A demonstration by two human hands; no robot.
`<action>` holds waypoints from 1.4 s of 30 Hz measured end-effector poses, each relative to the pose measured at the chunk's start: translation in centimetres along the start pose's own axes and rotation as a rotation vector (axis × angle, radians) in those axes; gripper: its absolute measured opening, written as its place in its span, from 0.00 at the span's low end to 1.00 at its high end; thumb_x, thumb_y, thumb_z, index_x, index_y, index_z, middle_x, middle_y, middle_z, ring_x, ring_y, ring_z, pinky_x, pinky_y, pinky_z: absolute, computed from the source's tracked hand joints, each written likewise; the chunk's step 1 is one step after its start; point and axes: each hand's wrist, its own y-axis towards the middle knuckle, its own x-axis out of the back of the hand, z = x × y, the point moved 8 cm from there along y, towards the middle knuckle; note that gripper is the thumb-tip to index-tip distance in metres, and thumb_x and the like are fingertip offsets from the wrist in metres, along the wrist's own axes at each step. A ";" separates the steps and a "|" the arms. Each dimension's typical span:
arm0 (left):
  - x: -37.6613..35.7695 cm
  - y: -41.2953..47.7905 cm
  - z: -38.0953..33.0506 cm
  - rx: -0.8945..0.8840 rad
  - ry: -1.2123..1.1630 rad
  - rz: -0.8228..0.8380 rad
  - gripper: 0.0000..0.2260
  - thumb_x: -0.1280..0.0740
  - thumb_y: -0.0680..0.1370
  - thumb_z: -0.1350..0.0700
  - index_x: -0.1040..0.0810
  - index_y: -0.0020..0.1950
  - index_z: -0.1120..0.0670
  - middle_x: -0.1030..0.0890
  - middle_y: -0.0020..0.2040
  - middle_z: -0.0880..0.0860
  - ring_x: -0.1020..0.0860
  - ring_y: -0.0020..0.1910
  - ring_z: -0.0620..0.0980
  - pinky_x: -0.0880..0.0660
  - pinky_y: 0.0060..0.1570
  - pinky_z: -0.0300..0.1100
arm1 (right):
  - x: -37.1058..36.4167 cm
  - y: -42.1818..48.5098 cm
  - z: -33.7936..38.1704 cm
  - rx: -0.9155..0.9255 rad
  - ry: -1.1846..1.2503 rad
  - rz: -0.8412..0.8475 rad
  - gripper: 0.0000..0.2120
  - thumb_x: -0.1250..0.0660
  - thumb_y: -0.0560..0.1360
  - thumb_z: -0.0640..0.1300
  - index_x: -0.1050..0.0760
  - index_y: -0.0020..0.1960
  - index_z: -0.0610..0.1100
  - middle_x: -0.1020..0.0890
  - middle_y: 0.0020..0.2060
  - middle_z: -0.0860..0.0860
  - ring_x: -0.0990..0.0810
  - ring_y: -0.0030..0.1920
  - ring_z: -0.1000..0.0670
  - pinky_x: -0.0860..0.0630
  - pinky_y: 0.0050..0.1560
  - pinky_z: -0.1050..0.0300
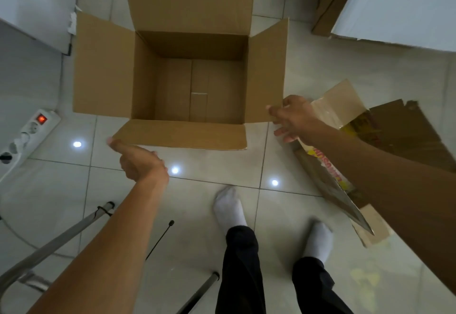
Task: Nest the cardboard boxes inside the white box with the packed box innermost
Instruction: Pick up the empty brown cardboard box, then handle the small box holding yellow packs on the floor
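- I'm looking straight down at a pale tiled floor (209, 165) with thin grout lines; three ceiling lights reflect on it as bright spots near my feet.
- The open box (190, 79) stands on the tiles ahead of me, all four flaps spread outward, nothing inside but its taped bottom.
- My right hand (293, 116) pinches the near corner of the right flap between thumb and fingers.
- My left hand (140, 163) is half curled, holding nothing; its fingertip touches the left corner of the near flap.
- Flattened cardboard (394, 131) with yellow and pink print lies on the floor to the right, partly under my right arm.
- A white box (399, 5) sits at the upper right, with brown cardboard beside it.
- A power strip (27, 133) with a lit red switch lies at the left edge.
- Metal legs (61, 237) cross the lower left; my white socks stand on the tiles below the box.
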 end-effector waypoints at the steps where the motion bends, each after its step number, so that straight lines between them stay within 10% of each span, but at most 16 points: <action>1: 0.1 -1.1 0.5 -0.043 -0.015 -0.030 0.40 0.56 0.71 0.26 0.32 0.70 0.53 0.25 0.65 0.56 0.25 0.61 0.57 0.29 0.62 0.52 | 0.4 -0.3 -0.6 0.016 0.007 -0.004 0.19 0.34 0.76 0.51 0.31 0.60 0.40 0.20 0.49 0.41 0.18 0.40 0.42 0.20 0.39 0.50; 4: -0.5 -5.8 2.6 -0.142 0.008 -0.040 0.36 0.55 0.75 0.31 0.29 0.66 0.57 0.27 0.67 0.58 0.29 0.65 0.58 0.35 0.63 0.51 | 2.2 -1.4 -3.6 0.047 0.031 -0.040 0.13 0.33 0.74 0.49 0.28 0.54 0.43 0.20 0.41 0.44 0.20 0.34 0.45 0.19 0.34 0.48; 9: -5.2 -12.6 8.4 -0.191 0.270 0.284 0.14 0.41 0.77 0.46 0.27 0.38 0.53 0.20 0.43 0.58 0.22 0.42 0.57 0.24 0.44 0.52 | 6.4 -4.0 -12.1 -0.004 0.079 -0.108 0.04 0.37 0.70 0.40 0.27 0.37 0.47 0.18 0.34 0.41 0.22 0.28 0.44 0.23 0.29 0.51; 15: -11.5 -21.5 12.1 -0.443 0.617 0.553 0.19 0.35 0.72 0.38 0.31 0.33 0.52 0.24 0.33 0.51 0.26 0.36 0.55 0.29 0.39 0.46 | 11.8 -7.2 -23.4 -0.047 0.070 -0.215 0.04 0.38 0.71 0.43 0.27 0.38 0.47 0.17 0.41 0.43 0.19 0.43 0.39 0.21 0.45 0.46; 19: -15.8 -25.6 15.3 -0.397 0.758 0.560 0.28 0.35 0.65 0.30 0.27 0.48 0.54 0.21 0.50 0.58 0.23 0.48 0.60 0.23 0.49 0.53 | 14.8 -8.6 -32.7 -0.192 0.154 -0.345 0.01 0.36 0.71 0.44 0.27 0.41 0.49 0.19 0.41 0.48 0.20 0.43 0.44 0.24 0.41 0.52; 22: -17.3 -26.6 18.3 -0.229 0.905 0.564 0.38 0.31 0.63 0.34 0.32 0.65 0.55 0.27 0.58 0.54 0.23 0.48 0.61 0.23 0.39 0.52 | 14.7 -9.4 -39.1 -0.351 0.214 -0.415 0.10 0.35 0.71 0.46 0.30 0.51 0.48 0.22 0.53 0.46 0.20 0.48 0.43 0.22 0.50 0.47; 29: -18.3 -25.7 22.0 -0.262 1.032 0.640 0.08 0.38 0.75 0.58 0.26 0.51 0.61 0.21 0.46 0.61 0.18 0.28 0.59 0.26 0.20 0.40 | 7.3 -10.9 -48.2 -0.950 0.884 -0.240 0.36 0.29 0.70 0.48 0.43 0.70 0.41 0.28 0.51 0.42 0.27 0.55 0.38 0.27 0.53 0.41; 34: -18.0 -24.5 23.1 -0.349 0.885 0.598 0.07 0.43 0.77 0.65 0.27 0.49 0.58 0.21 0.38 0.58 0.20 0.27 0.53 0.28 0.17 0.37 | 5.0 -8.2 -49.8 -0.914 1.094 -0.144 0.32 0.29 0.72 0.47 0.39 0.71 0.41 0.32 0.69 0.43 0.30 0.65 0.40 0.34 0.67 0.40; 39: -16.4 -24.5 24.5 -0.291 0.819 0.594 0.07 0.44 0.77 0.66 0.26 0.45 0.59 0.21 0.38 0.58 0.21 0.25 0.52 0.27 0.19 0.37 | 8.2 -5.9 -50.6 -0.823 1.055 -0.210 0.04 0.35 0.74 0.38 0.27 0.49 0.40 0.26 0.48 0.42 0.29 0.36 0.47 0.25 0.39 0.53; 42: -15.0 -25.3 26.3 -0.199 0.750 0.588 0.08 0.45 0.77 0.68 0.27 0.48 0.62 0.21 0.38 0.60 0.21 0.23 0.53 0.26 0.19 0.38 | 13.1 -4.5 -50.8 -0.673 0.837 -0.402 0.05 0.39 0.72 0.34 0.25 0.42 0.40 0.24 0.40 0.42 0.29 0.32 0.47 0.32 0.30 0.57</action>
